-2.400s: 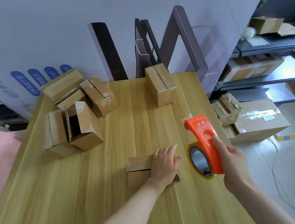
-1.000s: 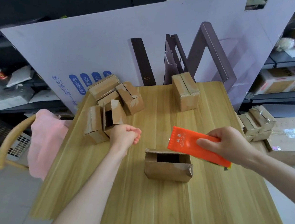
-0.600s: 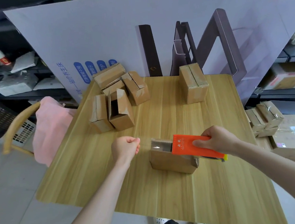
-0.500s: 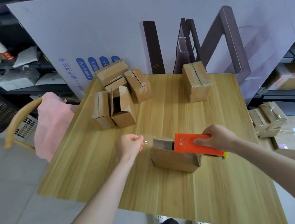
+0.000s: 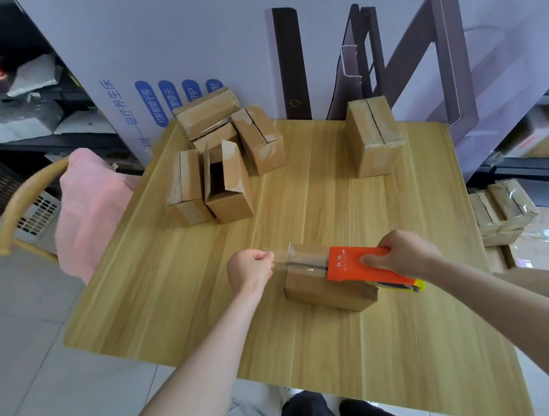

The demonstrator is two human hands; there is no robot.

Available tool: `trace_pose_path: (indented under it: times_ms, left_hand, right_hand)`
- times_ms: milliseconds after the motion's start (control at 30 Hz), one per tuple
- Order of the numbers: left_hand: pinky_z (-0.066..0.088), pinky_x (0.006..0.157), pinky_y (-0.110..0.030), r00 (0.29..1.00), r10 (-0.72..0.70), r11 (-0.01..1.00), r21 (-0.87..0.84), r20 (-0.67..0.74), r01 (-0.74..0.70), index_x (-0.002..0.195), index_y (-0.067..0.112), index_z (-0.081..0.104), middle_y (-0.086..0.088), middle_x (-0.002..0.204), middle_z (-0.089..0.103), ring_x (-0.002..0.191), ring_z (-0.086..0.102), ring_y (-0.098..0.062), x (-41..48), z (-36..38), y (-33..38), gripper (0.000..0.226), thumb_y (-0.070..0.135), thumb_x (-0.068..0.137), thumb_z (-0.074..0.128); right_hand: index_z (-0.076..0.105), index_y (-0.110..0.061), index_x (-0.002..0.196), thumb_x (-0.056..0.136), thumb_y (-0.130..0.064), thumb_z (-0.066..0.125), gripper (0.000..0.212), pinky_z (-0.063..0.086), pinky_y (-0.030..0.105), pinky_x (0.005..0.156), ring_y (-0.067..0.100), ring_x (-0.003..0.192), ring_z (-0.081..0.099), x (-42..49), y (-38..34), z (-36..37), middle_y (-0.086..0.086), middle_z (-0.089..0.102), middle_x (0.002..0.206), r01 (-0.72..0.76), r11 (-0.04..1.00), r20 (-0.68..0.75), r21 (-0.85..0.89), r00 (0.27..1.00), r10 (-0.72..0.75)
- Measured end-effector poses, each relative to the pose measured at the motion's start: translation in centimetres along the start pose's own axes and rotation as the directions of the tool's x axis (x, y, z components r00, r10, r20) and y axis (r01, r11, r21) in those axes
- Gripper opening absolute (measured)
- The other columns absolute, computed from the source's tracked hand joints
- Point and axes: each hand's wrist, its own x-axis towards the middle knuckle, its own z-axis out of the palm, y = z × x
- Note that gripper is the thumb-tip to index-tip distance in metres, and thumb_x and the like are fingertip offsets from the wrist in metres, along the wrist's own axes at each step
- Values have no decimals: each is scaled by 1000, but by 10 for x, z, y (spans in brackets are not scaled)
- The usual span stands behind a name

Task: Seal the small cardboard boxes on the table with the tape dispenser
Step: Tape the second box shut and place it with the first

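A small cardboard box (image 5: pixel 319 291) lies on the wooden table (image 5: pixel 278 355) in front of me. My right hand (image 5: pixel 401 255) grips the orange tape dispenser (image 5: pixel 353 264), which lies flat across the box's top seam. Just left of the box, my left hand (image 5: pixel 250 268) pinches the free end of the clear tape (image 5: pixel 279 262), stretched from the dispenser past the box's left edge. Several more small boxes (image 5: pixel 220 159) are clustered at the table's back left, one with open flaps. One closed box (image 5: pixel 374 137) stands at the back right.
A large white printed board (image 5: pixel 220 31) leans behind the table. A chair with a pink cloth (image 5: pixel 89 202) stands at the left. Taped boxes (image 5: pixel 503 212) are stacked on bigger cartons on the floor at the right. Shelves line both sides.
The dispenser came down onto the box's top. My left hand moved in from the far left and pinched the tape end, and tape now stretches over the seam.
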Motion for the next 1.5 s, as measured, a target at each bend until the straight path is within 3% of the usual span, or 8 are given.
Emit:
trace_pose_path:
  times_ms: [500,667,900,1000,1167,1300,1400,1500]
  left_hand:
    - [57,72,-30,990,-132,989,-59,47,135,87,14,75,5,71,70,69,70,-17,22,39,-32,9,16,83,67]
    - [41,48,-19,998,50,987,149,44,-56,67,20,72,13,55,59,59,59,-17,17,50,-35,19,13,81,61]
    - [37,69,-27,997,29,914,402,64,-53,119,7,61,-9,119,65,106,61,-29,28,47,-30,41,38,93,57]
    - [40,63,-25,998,57,971,233,1,-55,111,8,65,-9,110,69,90,62,-24,25,44,-35,34,34,99,46]
    - [40,99,-32,970,126,978,-191,208,-87,134,6,49,-6,132,57,124,51,-26,-3,69,-28,43,33,103,36]
    - [41,69,-30,951,169,983,-116,258,-143,109,13,53,3,96,63,97,62,-26,-4,75,-27,26,34,101,39]
    - [40,98,-32,924,314,929,128,217,-346,136,7,43,-7,134,53,129,46,-27,1,71,-28,41,29,102,40]
    - [25,116,-36,753,621,725,206,218,-657,141,4,42,-10,147,42,142,29,-24,5,73,-11,42,16,101,43]
  right_hand:
    - [64,-20,73,74,-65,58,45,34,22,47,11,60,55,9,-26,9,-7,60,66,-65,982,-76,-179,996,52]
    - [58,-18,67,76,-60,58,43,33,21,46,13,53,51,9,-32,10,-5,57,62,-71,976,-88,-207,995,54]
    - [58,-18,69,76,-60,58,42,35,22,47,13,55,52,7,-34,8,-4,57,63,-73,978,-83,-195,995,57]
    - [57,-19,67,76,-60,58,42,34,22,47,12,54,52,7,-34,9,-5,57,62,-73,978,-90,-193,994,56]
    - [56,-20,65,75,-61,58,43,33,22,46,12,55,52,8,-34,10,-5,57,62,-73,978,-88,-196,995,57]
    - [58,-18,68,74,-60,59,43,34,22,46,13,56,54,9,-36,9,-5,57,63,-72,980,-94,-188,994,55]
    - [60,-19,69,74,-61,58,43,34,22,47,13,58,55,8,-34,8,-5,59,64,-75,981,-85,-180,995,60]
    - [58,-20,68,75,-61,57,42,31,22,45,12,55,53,6,-32,8,-6,57,62,-75,980,-80,-185,995,61]
